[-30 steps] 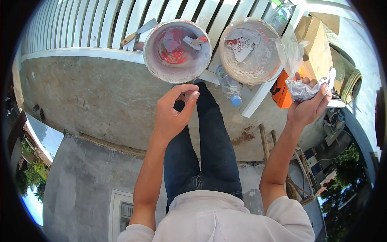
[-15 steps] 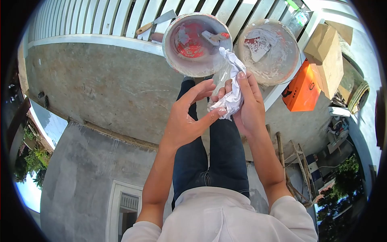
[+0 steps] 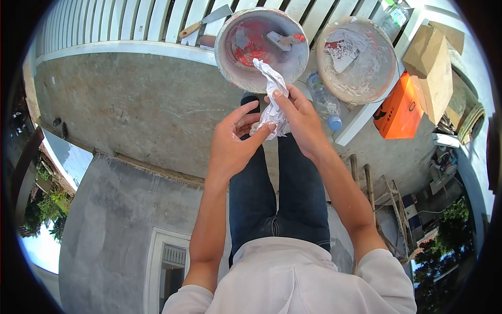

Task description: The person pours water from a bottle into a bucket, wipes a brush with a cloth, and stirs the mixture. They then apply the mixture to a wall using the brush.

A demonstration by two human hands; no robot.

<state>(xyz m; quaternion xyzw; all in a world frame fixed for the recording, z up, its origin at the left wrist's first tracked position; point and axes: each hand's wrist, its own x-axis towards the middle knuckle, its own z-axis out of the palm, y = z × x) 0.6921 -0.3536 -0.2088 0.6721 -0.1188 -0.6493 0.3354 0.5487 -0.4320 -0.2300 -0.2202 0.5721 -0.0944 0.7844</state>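
A crumpled piece of white paper [image 3: 274, 93] is between my hands, above my legs. My right hand [image 3: 299, 118] pinches it along its right side, with the thumb on top. At its lower end, the thumb of my left hand [image 3: 232, 141] presses on it while the fingers curve at its left; their tips are partly hidden. Just beyond the paper stands a smeared bucket [image 3: 224, 65] with red and white residue inside. A small scraper [image 3: 280, 42] with a red-tipped handle leans in it. Right of my right hand lies a clear bottle [image 3: 323, 99] with a blue cap.
A second tub [image 3: 384, 86] holds white paste and a scraper blade [image 3: 345, 60]. A wooden-handled putty knife [image 3: 206, 22] lies on the white slats [image 3: 125, 23]. An orange box [image 3: 401, 110] and a cardboard box [image 3: 431, 73] stand at the right. Wooden poles [image 3: 370, 183] are nearer me.
Both hands and the paper have moved left and slightly up in view, away from the second tub. The bottle with the blue cap now shows beside my right hand. The camera has shifted slightly.
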